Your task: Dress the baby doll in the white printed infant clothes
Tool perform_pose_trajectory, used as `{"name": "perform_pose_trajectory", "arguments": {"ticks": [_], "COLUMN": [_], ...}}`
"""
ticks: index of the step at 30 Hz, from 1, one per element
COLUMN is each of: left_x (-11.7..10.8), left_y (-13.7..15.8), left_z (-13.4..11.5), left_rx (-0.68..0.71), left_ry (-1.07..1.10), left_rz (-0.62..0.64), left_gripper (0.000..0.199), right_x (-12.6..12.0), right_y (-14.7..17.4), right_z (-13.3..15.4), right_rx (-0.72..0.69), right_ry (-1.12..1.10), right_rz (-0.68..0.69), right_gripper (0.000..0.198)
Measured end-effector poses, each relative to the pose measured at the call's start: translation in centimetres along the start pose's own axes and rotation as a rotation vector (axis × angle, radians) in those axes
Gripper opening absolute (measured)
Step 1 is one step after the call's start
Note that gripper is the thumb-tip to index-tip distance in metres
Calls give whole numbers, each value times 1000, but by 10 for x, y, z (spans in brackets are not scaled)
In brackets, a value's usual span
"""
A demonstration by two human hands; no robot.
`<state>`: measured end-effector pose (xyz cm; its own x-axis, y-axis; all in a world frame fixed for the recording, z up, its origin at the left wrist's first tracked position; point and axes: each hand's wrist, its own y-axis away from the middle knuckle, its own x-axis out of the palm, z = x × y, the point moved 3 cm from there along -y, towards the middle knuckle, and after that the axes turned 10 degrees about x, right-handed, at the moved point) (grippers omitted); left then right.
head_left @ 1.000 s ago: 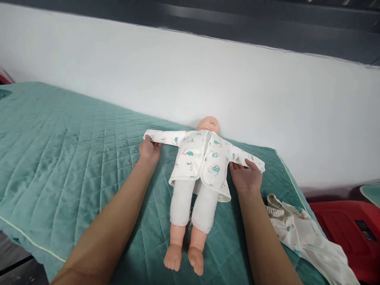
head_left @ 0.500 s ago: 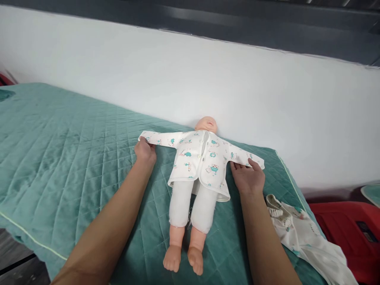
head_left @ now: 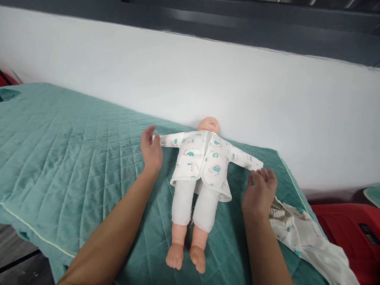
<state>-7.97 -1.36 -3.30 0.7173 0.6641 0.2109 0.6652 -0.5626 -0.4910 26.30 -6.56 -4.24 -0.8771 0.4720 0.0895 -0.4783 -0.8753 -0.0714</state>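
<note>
Behind the doll (head_left: 181, 202) rises one smooth white wall (head_left: 118, 67), topped by one dark band (head_left: 208, 19); beneath the doll spreads one soft green quilt (head_left: 89, 158), stitched in diamonds. Far left of the doll, one red patch (head_left: 7, 79) shows at the wall. Just beside the doll's sleeve on that side is the left hand (head_left: 152, 148), thumb and fingers parted and loosely curved, gripping nothing visible; it hides the cuff. One doll lies face up, inside one white printed cloth jacket (head_left: 190, 158) with two sleeves spread and rounded front hems. Below the jacket are two white, cloth-covered legs and two bare, plastic-looking feet. At the doll's other cuff is the right hand (head_left: 259, 192), half curled; whether it pinches the cloth I cannot tell. Right of the doll lies rumpled, printed white clothing (head_left: 308, 233), then one red, hard-looking object (head_left: 344, 225).
</note>
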Motion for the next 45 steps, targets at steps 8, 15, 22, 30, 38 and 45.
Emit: {"name": "perform_pose_trajectory", "arguments": {"ticks": [8, 15, 22, 30, 38, 45], "left_x": [21, 13, 16, 3, -4, -9], "left_y": [59, 67, 71, 51, 44, 42], "left_z": [-61, -70, -71, -21, 8, -6], "left_rx": [304, 422, 444, -370, -483, -29], "left_ry": [-14, -174, -98, 299, 251, -173], "left_rz": [1000, 1259, 1069, 191, 25, 177], "left_gripper": [28, 40, 7, 21, 16, 24], "right_x": [61, 60, 56, 41, 23, 10], "right_y": [63, 64, 62, 40, 13, 8], "right_z": [28, 28, 31, 8, -5, -3], "right_rx": [-519, -695, -495, 96, 361, 65], "right_ry": [675, 743, 440, -94, -248, 27], "right_rz": [621, 480, 286, 11, -144, -289], "right_gripper": [52, 5, 9, 24, 22, 36]}}
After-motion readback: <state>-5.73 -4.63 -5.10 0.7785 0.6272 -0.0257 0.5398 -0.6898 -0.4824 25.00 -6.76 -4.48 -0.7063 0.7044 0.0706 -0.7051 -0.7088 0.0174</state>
